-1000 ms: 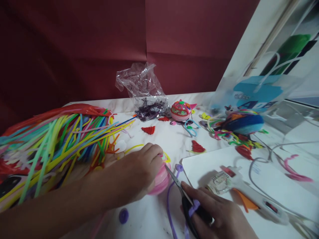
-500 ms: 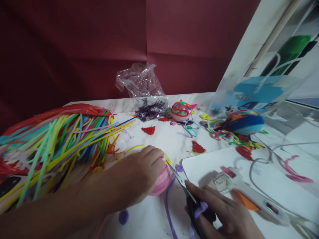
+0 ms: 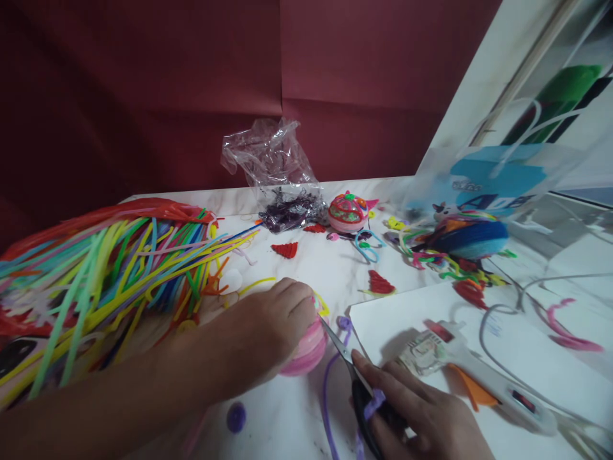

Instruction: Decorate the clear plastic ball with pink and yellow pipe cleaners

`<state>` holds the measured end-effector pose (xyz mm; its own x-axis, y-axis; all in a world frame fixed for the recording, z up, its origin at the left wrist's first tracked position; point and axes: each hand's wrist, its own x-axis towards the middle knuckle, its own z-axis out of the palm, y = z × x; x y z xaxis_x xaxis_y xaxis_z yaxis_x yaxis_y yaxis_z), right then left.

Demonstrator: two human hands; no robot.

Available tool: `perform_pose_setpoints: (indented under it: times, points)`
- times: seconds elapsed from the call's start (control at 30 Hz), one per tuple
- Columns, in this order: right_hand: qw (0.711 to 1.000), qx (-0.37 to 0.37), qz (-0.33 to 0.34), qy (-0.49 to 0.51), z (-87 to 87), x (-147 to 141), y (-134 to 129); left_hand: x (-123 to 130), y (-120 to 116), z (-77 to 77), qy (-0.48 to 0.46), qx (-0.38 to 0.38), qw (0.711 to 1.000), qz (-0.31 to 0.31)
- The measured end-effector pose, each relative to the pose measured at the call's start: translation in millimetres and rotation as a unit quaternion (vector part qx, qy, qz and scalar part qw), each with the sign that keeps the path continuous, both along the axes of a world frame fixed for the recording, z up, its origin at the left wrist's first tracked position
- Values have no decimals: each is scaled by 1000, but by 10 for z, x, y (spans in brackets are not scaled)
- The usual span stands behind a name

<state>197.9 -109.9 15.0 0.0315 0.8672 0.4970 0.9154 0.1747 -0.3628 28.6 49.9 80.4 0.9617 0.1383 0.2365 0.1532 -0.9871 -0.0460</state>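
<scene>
My left hand is closed around the top of a pink ball; its fingers hide much of the ball. A bit of yellow pipe cleaner pokes out beside the fingertips. My right hand grips black-handled scissors, their tips at the ball's upper right edge. A purple pipe cleaner piece lies across the scissor handles by my fingers. Another purple pipe cleaner curves over the table between my hands. A small purple coil rests below my left wrist.
Many coloured pipe cleaners spread from a red bag on the left. Behind are a clear plastic bag and a decorated pink ball. A glue gun lies on white paper at right, near a blue ball and red triangles.
My right hand and the scissors have shifted slightly left and down. More of the purple pipe cleaner near the paper's corner shows. My left hand stays on the ball.
</scene>
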Motion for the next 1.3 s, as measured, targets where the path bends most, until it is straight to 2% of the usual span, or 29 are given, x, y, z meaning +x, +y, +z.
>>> perform_pose_setpoints:
  times: [0.17, 0.3, 0.5, 0.7, 0.97, 1.3]
  points:
    - [998, 32, -10, -52, 15, -21, 17, -5, 9, -5, 1, -8, 1000, 3]
    - [997, 31, -22, -68, 7, -42, 19, -11, 10, 44, 25, -8, 999, -19]
    - [1000, 7, -13, -22, 20, 25, -14, -6, 15, 31, -10, 26, 999, -28]
    - [999, -5, 31, 36, 33, 88, -56, -7, 48, 12, -15, 24, 999, -33]
    - [999, 51, -12, 11, -164, -42, -7, -19, 52, -44, -39, -6, 998, -45]
    - [998, 56, 1, 16, -145, -32, 42, 3, 79, -79, -41, -17, 998, -43]
